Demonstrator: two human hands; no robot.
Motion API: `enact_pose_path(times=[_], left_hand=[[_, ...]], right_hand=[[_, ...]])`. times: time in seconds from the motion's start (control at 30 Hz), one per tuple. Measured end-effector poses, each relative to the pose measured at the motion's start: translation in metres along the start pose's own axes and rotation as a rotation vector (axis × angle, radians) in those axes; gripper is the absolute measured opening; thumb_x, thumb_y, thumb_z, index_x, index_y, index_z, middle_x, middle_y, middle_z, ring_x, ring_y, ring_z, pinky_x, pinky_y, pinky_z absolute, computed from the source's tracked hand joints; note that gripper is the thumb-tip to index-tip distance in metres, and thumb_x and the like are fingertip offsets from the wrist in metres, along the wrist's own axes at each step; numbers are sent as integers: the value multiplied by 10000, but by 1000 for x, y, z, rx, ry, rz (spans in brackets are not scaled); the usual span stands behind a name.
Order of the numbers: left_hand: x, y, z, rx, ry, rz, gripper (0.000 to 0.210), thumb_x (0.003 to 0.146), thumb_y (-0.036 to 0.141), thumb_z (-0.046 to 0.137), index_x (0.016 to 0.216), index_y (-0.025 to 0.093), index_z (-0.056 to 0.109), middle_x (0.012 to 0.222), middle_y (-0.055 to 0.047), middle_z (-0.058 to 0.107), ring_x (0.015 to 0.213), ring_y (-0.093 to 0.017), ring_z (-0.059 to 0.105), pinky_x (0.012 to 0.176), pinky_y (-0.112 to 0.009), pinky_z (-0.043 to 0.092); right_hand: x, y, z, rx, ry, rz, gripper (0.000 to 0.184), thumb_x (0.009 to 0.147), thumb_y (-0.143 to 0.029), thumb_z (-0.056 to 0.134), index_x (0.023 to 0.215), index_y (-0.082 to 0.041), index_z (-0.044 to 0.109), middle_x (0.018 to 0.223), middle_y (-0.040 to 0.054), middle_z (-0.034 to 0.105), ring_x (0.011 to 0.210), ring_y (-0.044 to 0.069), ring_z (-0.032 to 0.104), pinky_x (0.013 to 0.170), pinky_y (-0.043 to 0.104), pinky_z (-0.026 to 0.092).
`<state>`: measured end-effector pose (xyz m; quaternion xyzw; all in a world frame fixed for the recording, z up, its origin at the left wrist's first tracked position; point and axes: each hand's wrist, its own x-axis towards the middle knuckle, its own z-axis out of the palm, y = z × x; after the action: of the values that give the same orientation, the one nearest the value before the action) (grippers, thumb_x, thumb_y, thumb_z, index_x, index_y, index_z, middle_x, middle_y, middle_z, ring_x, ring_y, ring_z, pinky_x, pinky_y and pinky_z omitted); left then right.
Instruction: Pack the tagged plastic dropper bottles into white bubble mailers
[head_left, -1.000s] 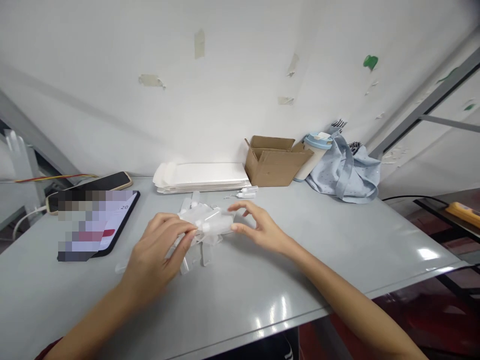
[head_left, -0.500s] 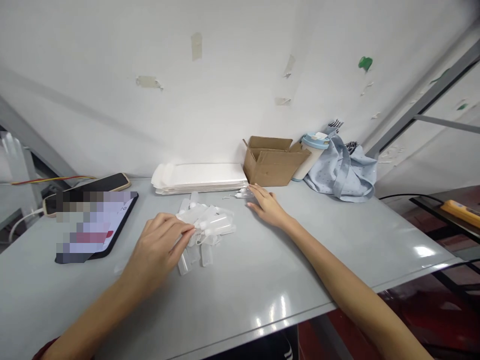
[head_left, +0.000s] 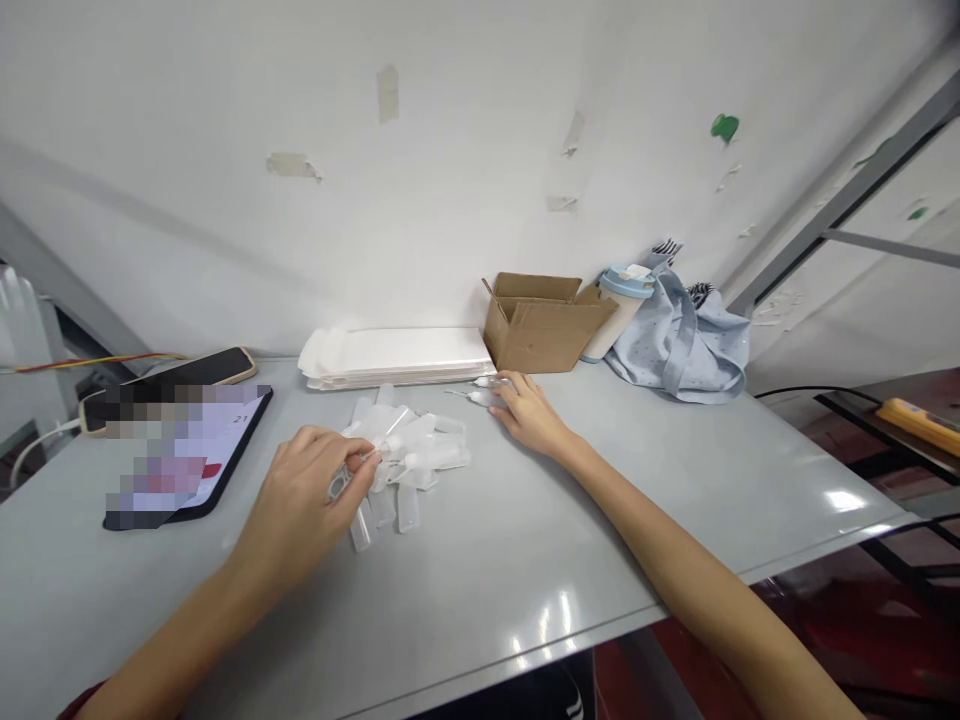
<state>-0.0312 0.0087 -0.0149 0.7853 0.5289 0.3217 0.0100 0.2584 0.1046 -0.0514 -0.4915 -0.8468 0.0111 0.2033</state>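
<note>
Near the back edge of the grey table (head_left: 675, 500), the right hand (head_left: 534, 418), loosely curled, has reached small clear tubes (head_left: 480, 397), leaving the left hand (head_left: 309, 485), pinched, alone at the translucent pile (head_left: 431, 458) left of centre. Either's grip, I can't tell.

lit phone (head_left: 187, 465) at left, dark phone (head_left: 171, 377) just behind; open cardboard box (head_left: 544, 335) near wall (head_left: 465, 200), lidded cup (head_left: 613, 322) beside it, rumpled blue bag (head_left: 682, 350) right of cup.
</note>
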Motion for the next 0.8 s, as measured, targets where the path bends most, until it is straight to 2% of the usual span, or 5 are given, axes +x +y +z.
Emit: enact_pose_path(times=[0.13, 0.37, 0.43, 0.63, 0.8], left_hand=[[0, 3, -2, -12, -14, -51, 263, 897, 399, 437, 814, 215, 606, 688, -9, 615, 751, -214, 580, 690, -345, 435], [-2, 3, -7, -45, 25, -105, 284, 893, 427, 434, 857, 219, 624, 734, -16, 623, 758, -202, 584, 573, -277, 457], [-2, 4, -6, -80, 18, -129, 291, 889, 441, 442, 915, 218, 628, 749, -21, 620, 768, -200, 596, 522, -250, 457], [-4, 7, -2, -223, -61, -151, 330, 886, 464, 467, 1072, 217, 582, 799, -27, 604, 741, -178, 609, 365, -173, 393], [-4, 9, -4, -291, -50, -72, 228, 922, 371, 454, 1001, 222, 607, 752, -4, 581, 644, -136, 570, 432, -187, 426]], right_hand=[[-1, -5, 0, 46, 60, -29, 153, 887, -233, 516, 989, -166, 609, 1233, 175, 550, 1136, 311, 506, 899, 498, 424], [-10, -33, -21, 184, 268, -25, 238, 936, -297, 455, 1098, -172, 577, 1012, 112, 682, 929, 236, 629, 822, 384, 482], [-15, -48, -29, 334, 292, -18, 225, 929, -318, 487, 1075, -184, 593, 1008, 88, 694, 894, 210, 644, 782, 339, 499], [-27, -82, -39, 644, 177, -61, 181, 894, -294, 551, 1022, -188, 623, 918, 56, 695, 844, 183, 638, 751, 314, 500], [-28, -86, -38, 692, 112, -113, 166, 894, -272, 549, 1013, -185, 625, 881, 51, 678, 801, 169, 618, 730, 305, 487]])
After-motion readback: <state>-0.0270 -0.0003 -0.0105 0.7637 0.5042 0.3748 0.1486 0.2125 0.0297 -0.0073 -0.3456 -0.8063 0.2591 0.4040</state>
